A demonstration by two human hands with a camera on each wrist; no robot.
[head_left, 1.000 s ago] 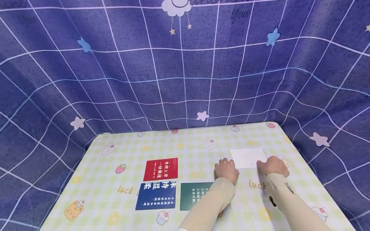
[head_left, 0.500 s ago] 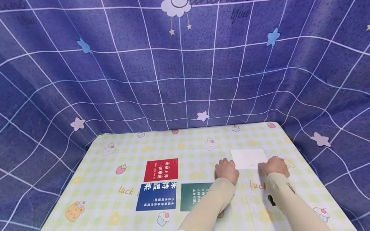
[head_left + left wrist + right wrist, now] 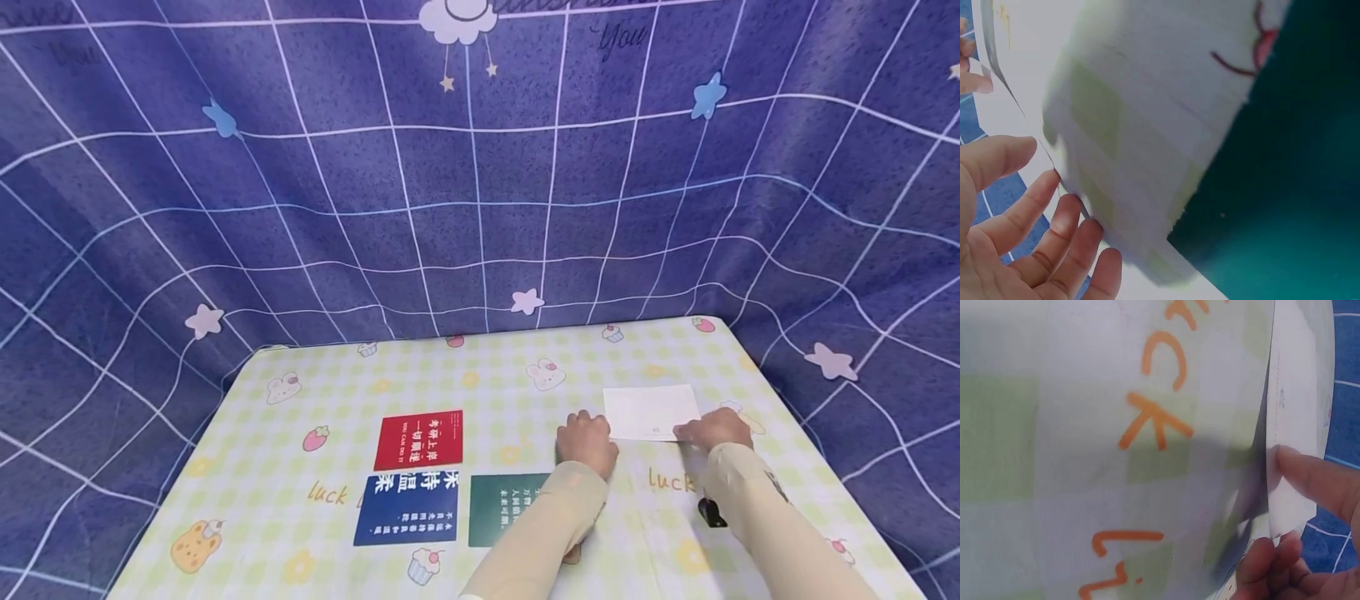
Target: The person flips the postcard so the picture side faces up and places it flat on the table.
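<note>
A thin white card with small print lies at the right side of the table. My right hand pinches its near right corner, thumb on top and curled fingers below, as the right wrist view shows. That near edge is slightly off the cloth and casts a shadow. My left hand rests at the card's near left corner, fingers loosely bent. In the left wrist view, the thumb and the index fingertip are apart, close to the card's edge; whether they touch it I cannot tell.
Left of my hands lie a red card, a blue card and a green card with printed characters. My left forearm covers part of the green one. A checked cloth covers the table; a blue curtain hangs behind.
My right hand has moved slightly right, and the white card has shifted a little right with it, its near edge now lifted. The left hand has barely moved.
</note>
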